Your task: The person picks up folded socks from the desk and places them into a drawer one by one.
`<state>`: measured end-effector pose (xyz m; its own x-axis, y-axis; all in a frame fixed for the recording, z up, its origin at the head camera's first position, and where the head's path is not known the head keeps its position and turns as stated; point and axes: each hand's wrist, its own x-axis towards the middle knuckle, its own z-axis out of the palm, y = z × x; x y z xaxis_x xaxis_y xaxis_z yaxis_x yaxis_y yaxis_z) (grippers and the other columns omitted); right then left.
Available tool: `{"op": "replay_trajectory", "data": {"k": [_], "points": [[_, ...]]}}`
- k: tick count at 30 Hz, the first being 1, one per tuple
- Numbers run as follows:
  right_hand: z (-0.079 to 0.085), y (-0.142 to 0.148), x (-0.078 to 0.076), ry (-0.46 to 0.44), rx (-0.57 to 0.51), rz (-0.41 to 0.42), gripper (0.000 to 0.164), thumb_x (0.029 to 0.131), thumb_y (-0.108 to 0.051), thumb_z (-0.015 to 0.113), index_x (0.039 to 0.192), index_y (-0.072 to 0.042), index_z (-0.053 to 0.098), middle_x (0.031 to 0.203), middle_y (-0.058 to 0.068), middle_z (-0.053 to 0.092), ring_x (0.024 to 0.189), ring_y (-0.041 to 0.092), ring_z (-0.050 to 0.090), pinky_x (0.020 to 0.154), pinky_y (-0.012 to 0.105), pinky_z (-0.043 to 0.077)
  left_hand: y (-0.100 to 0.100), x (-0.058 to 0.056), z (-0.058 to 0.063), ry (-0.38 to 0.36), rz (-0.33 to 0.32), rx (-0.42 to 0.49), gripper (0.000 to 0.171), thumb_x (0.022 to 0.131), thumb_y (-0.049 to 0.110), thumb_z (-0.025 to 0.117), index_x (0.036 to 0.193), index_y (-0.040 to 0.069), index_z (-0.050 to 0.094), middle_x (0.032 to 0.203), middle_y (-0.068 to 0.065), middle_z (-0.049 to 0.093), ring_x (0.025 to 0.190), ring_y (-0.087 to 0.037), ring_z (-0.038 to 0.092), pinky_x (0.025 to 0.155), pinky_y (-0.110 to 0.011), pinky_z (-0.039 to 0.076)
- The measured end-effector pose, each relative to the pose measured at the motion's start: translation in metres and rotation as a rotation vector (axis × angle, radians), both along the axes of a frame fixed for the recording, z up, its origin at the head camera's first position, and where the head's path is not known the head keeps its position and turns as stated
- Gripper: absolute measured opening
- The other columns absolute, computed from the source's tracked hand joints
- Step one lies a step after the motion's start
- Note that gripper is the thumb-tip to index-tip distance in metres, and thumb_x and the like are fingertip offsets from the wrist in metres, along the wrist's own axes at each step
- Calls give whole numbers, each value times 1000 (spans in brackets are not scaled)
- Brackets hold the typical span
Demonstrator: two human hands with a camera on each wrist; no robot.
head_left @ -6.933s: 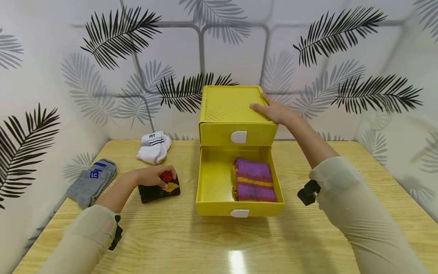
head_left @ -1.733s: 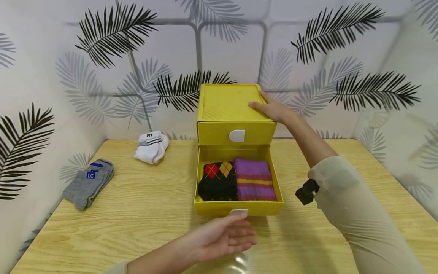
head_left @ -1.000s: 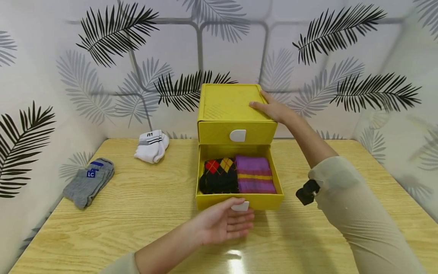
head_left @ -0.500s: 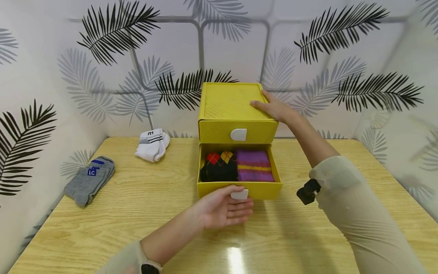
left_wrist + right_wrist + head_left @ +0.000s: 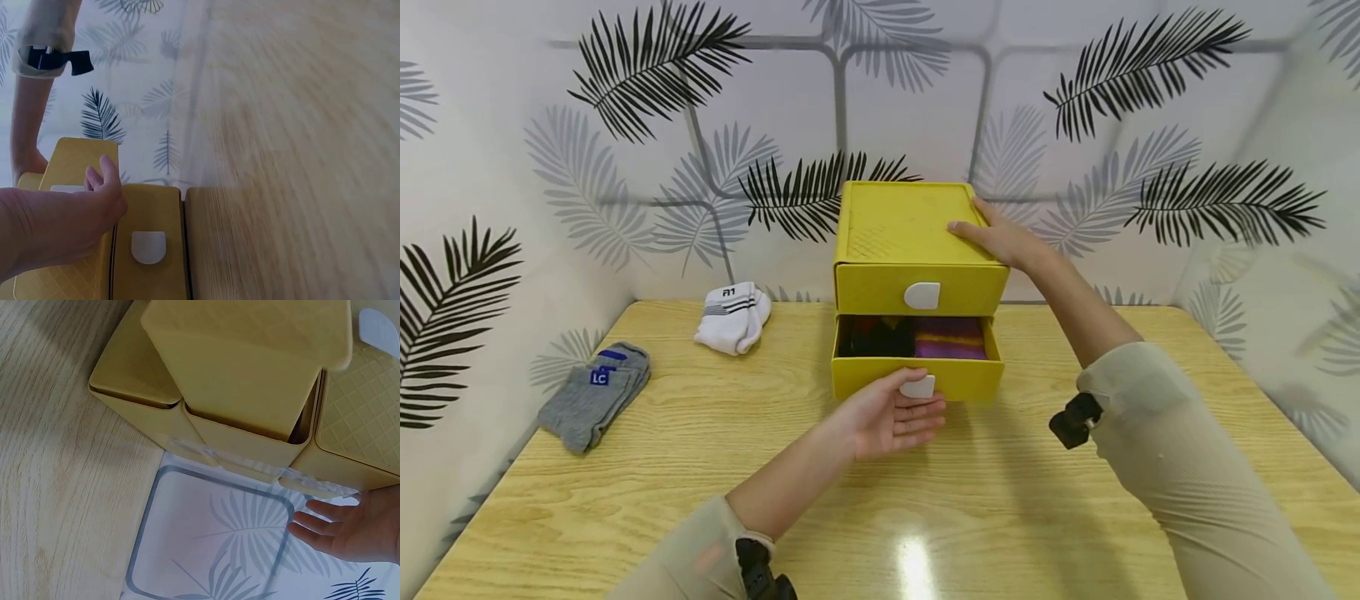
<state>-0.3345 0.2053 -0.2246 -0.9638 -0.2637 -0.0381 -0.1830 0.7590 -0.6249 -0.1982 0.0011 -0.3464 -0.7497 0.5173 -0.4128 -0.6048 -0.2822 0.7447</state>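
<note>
A yellow drawer box [image 5: 913, 225] has its middle drawer [image 5: 966, 381] part way out. Inside lie a folded black argyle sock [image 5: 880, 338] and a purple striped sock [image 5: 951, 340], both partly hidden by the tier above. My left hand [image 5: 880, 419] is at the drawer front, thumb beside the white pull tab [image 5: 919, 387], fingers straight below it. My right hand [image 5: 1007, 239] rests on the box's top right edge, thumb on the lid; in the right wrist view its fingers [image 5: 319, 526] stretch out straight along the side.
Folded white socks [image 5: 733, 318] lie at the table's back left, and grey socks [image 5: 597, 398] nearer its left edge. A lower drawer [image 5: 150, 275] with a white tab sits beneath the one that is out. A leaf-patterned curtain [image 5: 917, 108] hangs behind the wooden table [image 5: 1000, 517].
The black argyle sock went from the table into the drawer beside the purple one. My left hand then pushed the drawer inward, away from me. My right hand stayed on the box.
</note>
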Motion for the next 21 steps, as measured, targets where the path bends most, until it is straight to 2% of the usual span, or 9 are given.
{"op": "replay_trajectory", "data": {"k": [10,13,21], "points": [[1,0,0,6,7,2,80,94,-48,38,147,-9,-5,150,19,0,135,34,3,107,48,6,6,-29,1,19,37,-26,43,89,34,56,111,-4,56,103,-9,63,116,-31,49,95,-41,39],[2,1,0,12,12,3,80,94,-48,38,147,-8,-5,150,19,1,135,34,3,107,48,6,7,-38,1,40,50,-47,45,90,33,55,113,-5,55,102,-9,63,112,-30,51,96,-42,38],[0,0,-1,-4,4,-9,80,94,-49,38,147,-9,-6,151,18,-1,135,34,2,107,48,6,10,-54,1,65,69,-85,50,89,32,54,118,-9,53,115,-15,59,109,-29,53,96,-42,38]]}}
